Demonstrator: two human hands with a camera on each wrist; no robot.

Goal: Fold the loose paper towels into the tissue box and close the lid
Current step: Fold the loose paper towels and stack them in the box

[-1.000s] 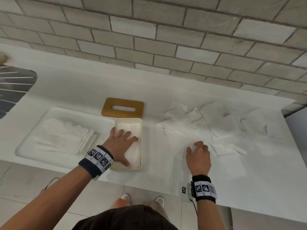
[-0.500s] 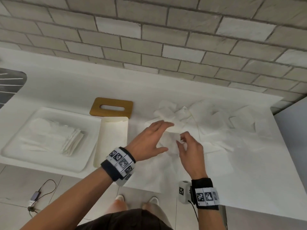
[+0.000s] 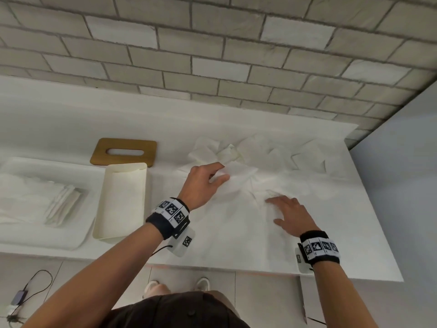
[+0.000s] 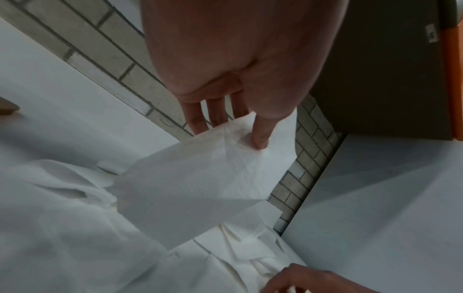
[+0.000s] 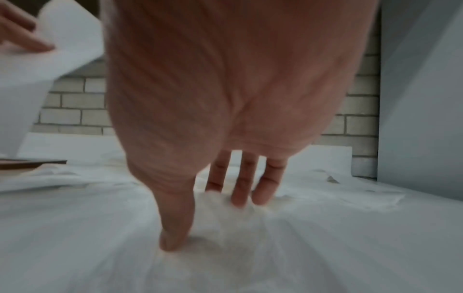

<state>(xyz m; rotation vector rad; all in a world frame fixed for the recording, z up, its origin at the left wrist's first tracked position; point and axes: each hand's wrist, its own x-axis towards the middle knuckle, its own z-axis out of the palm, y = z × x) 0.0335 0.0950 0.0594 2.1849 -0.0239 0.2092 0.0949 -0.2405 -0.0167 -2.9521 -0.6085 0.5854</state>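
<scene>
Loose white paper towels (image 3: pixel 272 162) lie crumpled over the right half of the white counter. My left hand (image 3: pixel 208 178) pinches the corner of one paper towel (image 4: pixel 200 178) between thumb and fingers and lifts it off the pile. My right hand (image 3: pixel 283 209) presses flat with spread fingers (image 5: pixel 240 188) on a towel lying near the front edge. The open cream tissue box (image 3: pixel 121 200) sits left of my left hand, with folded towel inside. Its wooden lid (image 3: pixel 124 151) with an oval slot lies flat behind the box.
A white tray (image 3: pixel 14 233) at the left holds a stack of folded towels (image 3: pixel 63 204). A brick wall runs along the back. A grey wall (image 3: pixel 402 185) bounds the counter on the right. Below the counter edge are floor tiles, my feet and a cable (image 3: pixel 35 287).
My left hand left the tissue box, crossed right to the towel pile and took hold of a towel corner. My right hand slid right and flattened on a towel.
</scene>
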